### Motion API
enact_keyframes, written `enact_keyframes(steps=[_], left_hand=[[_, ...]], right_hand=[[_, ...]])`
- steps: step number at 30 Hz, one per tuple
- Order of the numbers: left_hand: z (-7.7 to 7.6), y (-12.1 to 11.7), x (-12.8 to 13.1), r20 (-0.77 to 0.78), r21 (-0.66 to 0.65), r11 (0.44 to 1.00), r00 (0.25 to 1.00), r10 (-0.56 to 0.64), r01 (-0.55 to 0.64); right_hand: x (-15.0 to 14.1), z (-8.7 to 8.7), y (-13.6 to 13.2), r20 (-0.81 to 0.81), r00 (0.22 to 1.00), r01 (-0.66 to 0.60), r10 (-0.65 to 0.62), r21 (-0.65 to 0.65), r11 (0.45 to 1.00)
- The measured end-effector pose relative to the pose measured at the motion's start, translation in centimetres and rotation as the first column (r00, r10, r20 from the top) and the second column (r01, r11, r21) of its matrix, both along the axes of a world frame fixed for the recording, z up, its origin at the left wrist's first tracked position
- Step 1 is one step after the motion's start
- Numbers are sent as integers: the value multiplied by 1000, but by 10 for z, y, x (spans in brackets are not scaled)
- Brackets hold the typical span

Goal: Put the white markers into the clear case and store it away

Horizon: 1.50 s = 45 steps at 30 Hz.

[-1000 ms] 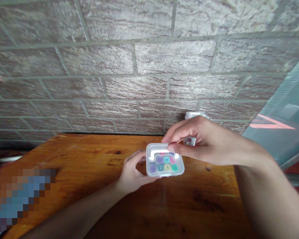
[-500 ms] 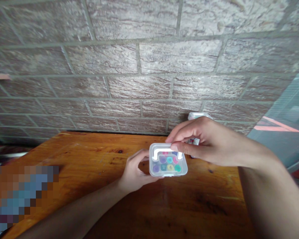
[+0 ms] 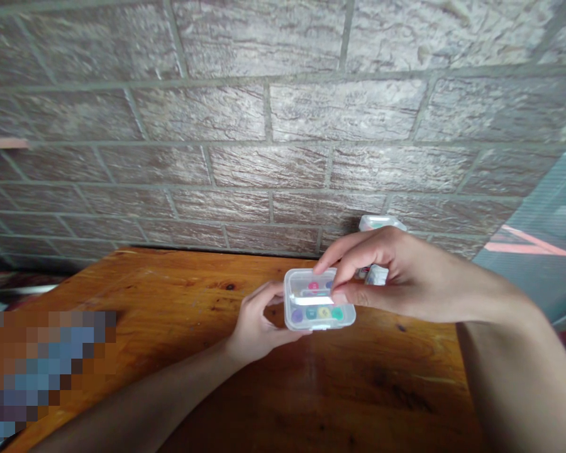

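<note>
A small clear plastic box (image 3: 294, 314) with a white carry handle (image 3: 312, 301) is held above the wooden table. Several coloured round pieces show through its lid, among them pink, purple, yellow and green ones; their kind is unclear. My left hand (image 3: 255, 324) is closed round the box's left side, fingers behind and thumb along the front. Over the right part of the lid is my right hand (image 3: 382, 270), its thumb and index finger pinched on the handle's right end. Another fingertip lies by the lid's back edge. The lid is on the box.
Behind my right hand, a second clear box (image 3: 381, 222) stands near the brick wall (image 3: 231, 113). A small white printed packet (image 3: 376, 275) is partly hidden there. The wooden table (image 3: 170, 296) ends at the wall, and a translucent panel (image 3: 542, 233) stands at right.
The handle has swung from lying toward the lid's back to a raised bar across the middle. My right thumb and index finger have moved forward with it; my left hand keeps its hold.
</note>
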<state>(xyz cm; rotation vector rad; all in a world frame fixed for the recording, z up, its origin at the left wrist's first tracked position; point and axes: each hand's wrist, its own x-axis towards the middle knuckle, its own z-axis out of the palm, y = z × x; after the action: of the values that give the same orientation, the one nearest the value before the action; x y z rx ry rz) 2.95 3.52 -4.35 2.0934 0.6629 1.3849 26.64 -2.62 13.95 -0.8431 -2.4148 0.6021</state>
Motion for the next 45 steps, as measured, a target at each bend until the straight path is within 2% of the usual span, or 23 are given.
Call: enact_keyframes(steps=[11,23,27,32,45], left_hand=[[2,0,1,39,-26,999,998,-39,40],[0,1,2,45,-40,998,998,-48,50],[1,0,2,38,-33,998,998,-52,53],[1,-1,2,23,-25,999,999,-42,42],[-2,1,2,41,-24,998,998,-53,54]], right_hand=[[-1,0,-1,-21,1000,1,-2,-25,1000],[-2,4,-1,38,999,28,-26,-56,998],[-1,1,1,-5,999,44,-44,-55,998],[-1,-3,5,-82,996,43,-42,10,999],[3,-6,9,-65,998,24,-25,-17,1000]])
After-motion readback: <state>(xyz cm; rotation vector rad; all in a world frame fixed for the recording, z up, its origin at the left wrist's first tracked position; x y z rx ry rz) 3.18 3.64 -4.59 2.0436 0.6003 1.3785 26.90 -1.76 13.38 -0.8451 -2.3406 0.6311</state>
